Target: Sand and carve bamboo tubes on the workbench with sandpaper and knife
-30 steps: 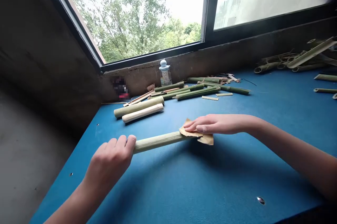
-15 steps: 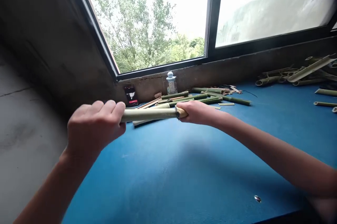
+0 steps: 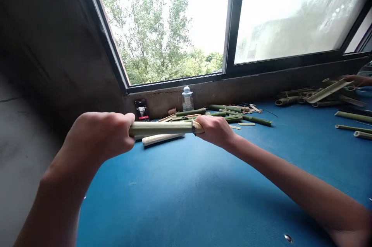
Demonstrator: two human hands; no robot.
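A pale green bamboo tube (image 3: 162, 127) is held level above the blue table, between my two hands. My left hand (image 3: 101, 135) is closed round its left end, knuckles up. At the other end is a dark-rimmed, yellowish section (image 3: 197, 127), and my right hand (image 3: 215, 129) has its fingers wrapped round that. Whether this section is a separate piece set into the tube, I cannot tell. Just beyond the tube, a split bamboo piece (image 3: 162, 139) lies on the table.
Several green bamboo lengths (image 3: 232, 118) and thin strips lie along the wall. A lidded glass jar (image 3: 187, 100) and a black phone-like device (image 3: 142, 110) stand there. More bamboo (image 3: 325, 94) is heaped at right, where another person's hand (image 3: 362, 80) reaches in. The blue table (image 3: 186, 200) spreads below.
My left wrist has bent and its knuckles have rolled forward; both hands keep hold of the bamboo tube. The view has shifted slightly, bringing another person's hand into sight at the far right.
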